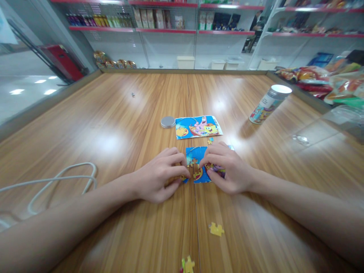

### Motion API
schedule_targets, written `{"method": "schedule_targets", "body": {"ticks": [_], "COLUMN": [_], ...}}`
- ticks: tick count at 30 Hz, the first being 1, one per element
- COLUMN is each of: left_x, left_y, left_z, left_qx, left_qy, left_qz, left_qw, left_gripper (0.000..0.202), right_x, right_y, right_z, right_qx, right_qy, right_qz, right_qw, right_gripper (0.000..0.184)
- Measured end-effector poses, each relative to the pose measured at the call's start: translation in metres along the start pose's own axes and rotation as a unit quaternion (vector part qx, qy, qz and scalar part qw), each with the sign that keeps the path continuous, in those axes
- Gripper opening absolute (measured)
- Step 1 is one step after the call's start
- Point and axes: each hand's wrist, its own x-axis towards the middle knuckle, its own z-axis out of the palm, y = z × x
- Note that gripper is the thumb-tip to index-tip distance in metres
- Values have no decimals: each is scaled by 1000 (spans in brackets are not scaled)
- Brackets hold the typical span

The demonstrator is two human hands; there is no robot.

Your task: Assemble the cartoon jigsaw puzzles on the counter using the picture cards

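Tabletop point(136, 132): wood-grain, with a seam running toward its far edge. Printed canister point(269, 104) upright, toward the far right corner. Picture sheet point(199, 127) flat, between your puzzle and the far edge.

Puzzle point(195, 152), part-joined: flat, roughly midway between the left and right edges, between your hands. Judged light and thin; stiff within each piece, weak at the joins. Slide it flat, with support on two sides, as lifting by one corner would likely split it.

Your left hand point(162, 174) is bent around a small blue-and-orange piece point(185, 179) at the puzzle's left side; you may be pinching or only pressing it, I cannot tell. Your right hand point(229, 168) arches over the puzzle's right part, thumb and forefinger parted.

Metal lid point(167, 121) beside the sheet's left end, likely slick. Loose yellow piece point(217, 229) toward the near edge: take it by opposite sides, sparing the tabs, which probably bend easily.
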Motion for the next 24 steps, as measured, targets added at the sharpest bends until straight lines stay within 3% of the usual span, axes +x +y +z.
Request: {"method": "schedule_targets", "body": {"ticks": [4, 8, 17, 24], "left_x": [0, 1, -1, 1], "left_y": [-1, -1, 3, 2], "left_z": [-1, -1, -1, 0], "left_qx": [1, 25, 30, -18], "left_qy": [24, 14, 24, -1], "left_qz": [-24, -27, -73, -98], "left_qw": [999, 999, 997, 995], "left_gripper": [16, 10, 13, 9], "right_x": [0, 0, 0, 1], "right_y": [1, 0, -1, -3], "right_z": [0, 0, 1, 0], "right_qx": [0, -1, 8, -24], "right_qy": [3, 4, -2, -73], "right_qz": [-2, 1, 3, -24], "right_qw": [1000, 1000, 1000, 997], "right_gripper": [29, 28, 27, 28]}}
